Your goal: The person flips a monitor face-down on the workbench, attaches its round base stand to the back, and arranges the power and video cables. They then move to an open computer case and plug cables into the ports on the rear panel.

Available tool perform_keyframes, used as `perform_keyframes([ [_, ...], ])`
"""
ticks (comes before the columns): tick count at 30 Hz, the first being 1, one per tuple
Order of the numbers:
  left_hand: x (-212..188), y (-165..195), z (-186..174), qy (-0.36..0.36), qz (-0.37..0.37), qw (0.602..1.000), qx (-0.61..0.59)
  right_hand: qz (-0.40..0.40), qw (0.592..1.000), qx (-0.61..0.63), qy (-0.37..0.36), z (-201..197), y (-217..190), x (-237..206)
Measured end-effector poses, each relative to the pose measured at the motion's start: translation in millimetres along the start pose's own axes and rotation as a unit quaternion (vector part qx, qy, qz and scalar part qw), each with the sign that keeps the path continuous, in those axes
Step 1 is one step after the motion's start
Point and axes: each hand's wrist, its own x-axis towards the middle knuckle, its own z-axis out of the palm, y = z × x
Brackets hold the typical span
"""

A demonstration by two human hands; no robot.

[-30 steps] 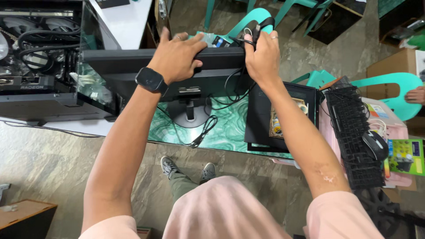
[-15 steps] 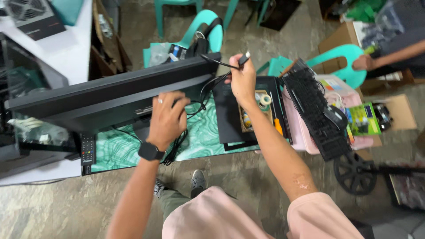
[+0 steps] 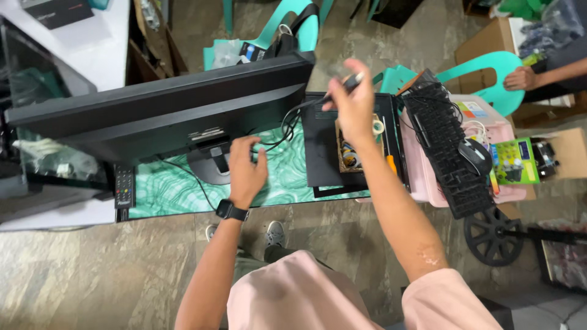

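A black monitor (image 3: pixel 159 113) stands on a green marbled table (image 3: pixel 165 189), seen from behind and above. My left hand (image 3: pixel 246 171), with a black watch on its wrist, reaches behind the monitor near its stand (image 3: pixel 211 165), fingers apart over the cables. My right hand (image 3: pixel 351 101) is raised to the right of the monitor and grips the plug end of a black cable (image 3: pixel 306 107) that trails back toward the monitor.
A black keyboard (image 3: pixel 446 153) and mouse (image 3: pixel 474 156) lie on a pink box at right. A black tray (image 3: pixel 351 150) holds a small wooden box. A remote (image 3: pixel 124 186) lies at left. Teal chairs stand behind; another person's hand (image 3: pixel 520 78) is at the far right.
My left hand came off the monitor's top edge and dropped behind it near the stand. My right hand pulled the cable plug up and to the right, away from the monitor.
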Motion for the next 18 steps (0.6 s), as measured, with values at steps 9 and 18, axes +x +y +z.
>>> perform_keyframes([
  [9,-10,-6,21,-0.118,-0.01,0.993,0.011,0.336,0.905,0.209,0.157,-45,56,26],
  [18,2,-3,49,-0.091,-0.16,0.963,-0.195,0.332,0.92,0.192,-0.077,-39,71,-54],
])
